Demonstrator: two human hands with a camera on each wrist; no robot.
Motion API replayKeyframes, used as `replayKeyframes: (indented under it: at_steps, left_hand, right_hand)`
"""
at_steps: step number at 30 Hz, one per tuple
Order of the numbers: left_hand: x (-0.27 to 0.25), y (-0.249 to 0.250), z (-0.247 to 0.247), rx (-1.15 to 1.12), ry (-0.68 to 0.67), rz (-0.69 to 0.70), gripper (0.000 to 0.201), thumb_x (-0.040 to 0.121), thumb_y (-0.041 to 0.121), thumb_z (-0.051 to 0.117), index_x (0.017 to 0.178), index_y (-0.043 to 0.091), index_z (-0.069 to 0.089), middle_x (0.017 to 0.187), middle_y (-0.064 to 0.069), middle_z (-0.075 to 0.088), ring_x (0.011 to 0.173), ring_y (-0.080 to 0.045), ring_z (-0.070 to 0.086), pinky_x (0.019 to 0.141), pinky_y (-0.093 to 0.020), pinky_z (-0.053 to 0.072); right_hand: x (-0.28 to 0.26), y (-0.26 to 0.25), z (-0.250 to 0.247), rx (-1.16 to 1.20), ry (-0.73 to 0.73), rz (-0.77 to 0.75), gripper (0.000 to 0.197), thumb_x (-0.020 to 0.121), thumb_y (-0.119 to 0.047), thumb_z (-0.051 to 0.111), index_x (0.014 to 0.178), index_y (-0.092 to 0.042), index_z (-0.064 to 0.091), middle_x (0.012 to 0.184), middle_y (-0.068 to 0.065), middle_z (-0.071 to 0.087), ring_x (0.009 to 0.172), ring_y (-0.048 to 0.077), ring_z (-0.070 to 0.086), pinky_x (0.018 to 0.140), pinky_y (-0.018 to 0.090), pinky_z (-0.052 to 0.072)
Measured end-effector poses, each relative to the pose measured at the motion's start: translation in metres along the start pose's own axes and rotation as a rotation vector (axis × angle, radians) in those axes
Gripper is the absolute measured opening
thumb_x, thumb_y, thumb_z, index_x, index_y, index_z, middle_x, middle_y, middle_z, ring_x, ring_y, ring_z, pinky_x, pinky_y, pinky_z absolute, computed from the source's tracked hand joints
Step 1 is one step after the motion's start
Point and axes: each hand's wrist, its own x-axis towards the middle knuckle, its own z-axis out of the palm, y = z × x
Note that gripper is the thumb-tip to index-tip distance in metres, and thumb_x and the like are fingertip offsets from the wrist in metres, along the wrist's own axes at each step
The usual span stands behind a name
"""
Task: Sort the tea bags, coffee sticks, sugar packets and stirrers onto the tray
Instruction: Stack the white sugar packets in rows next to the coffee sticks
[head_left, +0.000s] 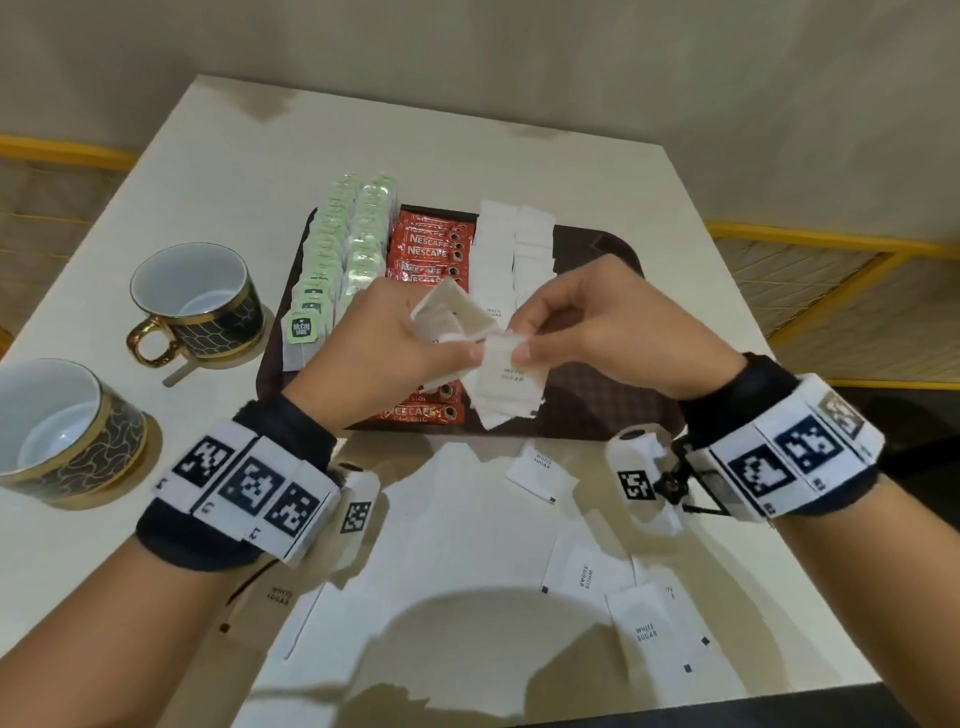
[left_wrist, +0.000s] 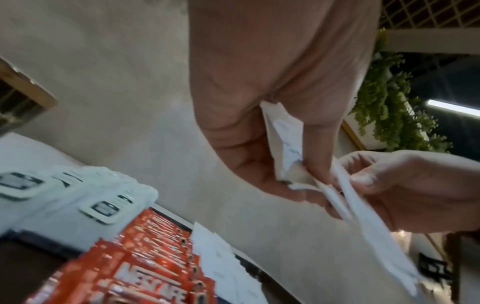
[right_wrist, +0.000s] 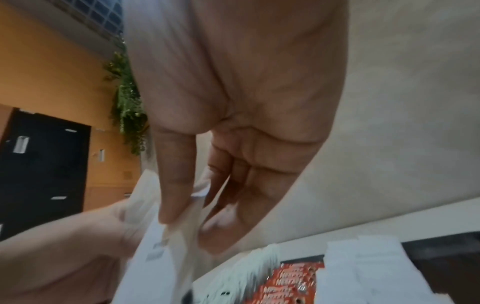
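Note:
A dark brown tray (head_left: 613, 410) holds rows of green tea bags (head_left: 332, 244), red Nescafe coffee sticks (head_left: 431, 249) and white sugar packets (head_left: 511, 249). Above the tray, my left hand (head_left: 410, 338) grips a bunch of white sugar packets (head_left: 457, 312). My right hand (head_left: 561, 322) pinches the top edge of one sugar packet (head_left: 506, 374) that hangs over the tray, next to my left thumb. In the left wrist view the held packets (left_wrist: 288, 148) show between my fingers. Several loose sugar packets (head_left: 644, 629) lie on the table near me. No stirrers are in view.
Two dark, gold-rimmed cups (head_left: 200, 301) (head_left: 62, 431) stand on coasters at the left of the white table (head_left: 701, 291). The tray's right part shows bare brown surface. A yellow-framed rail (head_left: 831, 249) runs behind the table.

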Motion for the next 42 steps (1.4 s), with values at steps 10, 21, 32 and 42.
replayKeyframes:
  at_steps: [10, 21, 32, 42]
  left_hand:
    - [-0.008, -0.019, -0.018, -0.236, 0.372, -0.147, 0.033, 0.079, 0.029, 0.077, 0.109, 0.018, 0.068, 0.098, 0.003, 0.071, 0.088, -0.012, 0.07, 0.072, -0.033, 0.058]
    - [-0.024, -0.036, -0.029, -0.355, 0.432, -0.244, 0.042, 0.081, 0.027, 0.076, 0.12, 0.015, 0.065, 0.106, 0.002, 0.073, 0.098, -0.015, 0.07, 0.083, -0.044, 0.059]
    - [-0.024, -0.04, -0.029, -0.373, 0.434, -0.291, 0.052, 0.078, 0.034, 0.078, 0.124, 0.016, 0.063, 0.111, -0.002, 0.071, 0.102, -0.024, 0.069, 0.083, -0.05, 0.058]
    - [-0.023, -0.037, -0.021, -0.398, 0.405, -0.278, 0.049, 0.078, 0.03, 0.076, 0.124, 0.018, 0.063, 0.108, 0.003, 0.073, 0.099, -0.016, 0.07, 0.082, -0.042, 0.059]
  right_hand:
    - [0.032, 0.042, 0.006, 0.19, 0.15, 0.256, 0.012, 0.078, 0.003, 0.075, 0.081, 0.012, 0.068, 0.075, 0.011, 0.069, 0.066, 0.012, 0.069, 0.063, 0.022, 0.057]
    - [0.102, 0.072, 0.025, 0.015, 0.242, 0.43, 0.009, 0.079, -0.001, 0.076, 0.075, -0.002, 0.068, 0.092, 0.015, 0.071, 0.084, 0.024, 0.071, 0.067, 0.029, 0.061]
    - [0.1, 0.065, 0.002, -0.044, 0.075, 0.444, 0.012, 0.076, -0.01, 0.08, 0.07, -0.009, 0.07, 0.062, -0.003, 0.061, 0.054, 0.007, 0.047, 0.044, 0.018, 0.037]
    - [0.093, 0.086, -0.044, -0.151, -0.134, 0.451, 0.013, 0.079, -0.003, 0.076, 0.086, 0.006, 0.068, 0.07, 0.012, 0.065, 0.048, 0.008, 0.056, 0.049, 0.014, 0.049]
